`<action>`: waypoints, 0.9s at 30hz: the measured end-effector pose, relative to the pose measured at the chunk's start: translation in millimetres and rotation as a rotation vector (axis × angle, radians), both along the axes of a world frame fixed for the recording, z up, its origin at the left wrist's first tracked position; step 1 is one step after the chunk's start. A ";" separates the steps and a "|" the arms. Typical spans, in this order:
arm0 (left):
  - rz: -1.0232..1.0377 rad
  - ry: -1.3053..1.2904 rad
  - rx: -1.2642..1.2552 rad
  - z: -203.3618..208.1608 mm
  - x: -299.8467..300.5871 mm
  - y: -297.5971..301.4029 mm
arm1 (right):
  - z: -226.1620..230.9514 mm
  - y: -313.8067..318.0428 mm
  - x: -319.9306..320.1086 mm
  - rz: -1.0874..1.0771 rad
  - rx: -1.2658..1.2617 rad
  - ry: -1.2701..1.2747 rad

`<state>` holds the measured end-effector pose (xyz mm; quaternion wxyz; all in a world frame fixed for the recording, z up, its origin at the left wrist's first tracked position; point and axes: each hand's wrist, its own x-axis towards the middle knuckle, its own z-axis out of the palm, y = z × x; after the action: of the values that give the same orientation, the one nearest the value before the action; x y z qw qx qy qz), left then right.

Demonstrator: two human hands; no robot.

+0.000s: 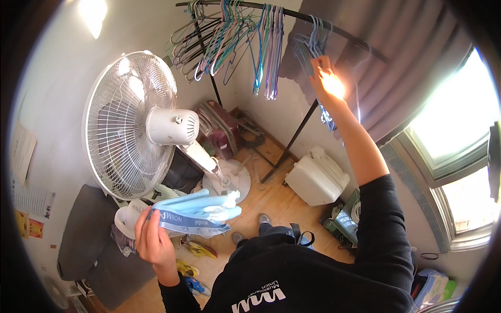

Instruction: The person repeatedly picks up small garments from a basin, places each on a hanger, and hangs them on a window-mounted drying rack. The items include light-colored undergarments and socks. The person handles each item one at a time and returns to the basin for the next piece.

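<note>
Gripping a folded light-blue garment with a printed waistband, the left hand is curling its fingers around the fabric's left end, holding it out in front of the white pedestal fan. The right hand is reaching up to the black clothes rail, its fingers closing on a pale blue wire hanger hanging there beside other coloured hangers.

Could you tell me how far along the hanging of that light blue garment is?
Done: nothing hangs on the rail but bare hangers. In hand: the left hand holds the folded light blue garment, and the right hand is at a blue hanger on the rail. Left: the garment is not yet on any hanger.
</note>
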<state>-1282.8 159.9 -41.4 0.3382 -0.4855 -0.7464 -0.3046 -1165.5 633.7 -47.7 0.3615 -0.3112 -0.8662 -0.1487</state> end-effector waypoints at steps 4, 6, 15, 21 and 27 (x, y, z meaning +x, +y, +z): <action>-0.007 0.000 0.013 -3.8 -9.9 -10.8 | 2.9 0.5 -15.7 -0.061 -0.083 0.053; 0.013 -0.014 0.012 -6.0 -14.1 -22.3 | 4.8 -3.6 -22.5 -0.068 -0.055 0.063; 0.040 0.002 0.007 -8.5 -30.8 -54.6 | 34.1 -9.2 -37.3 -0.184 0.204 0.048; -0.027 0.066 -0.006 14.3 -35.7 -40.2 | 57.7 -77.8 -16.1 -0.085 -0.113 0.287; -0.216 0.246 -0.031 54.6 -50.0 2.4 | 44.5 -167.4 53.1 0.002 -0.349 0.506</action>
<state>-1332.9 162.3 13.2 0.3847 -0.6017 -0.6475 -0.2657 -1112.4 466.3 -3.2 0.5071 -0.3950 -0.7613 0.0851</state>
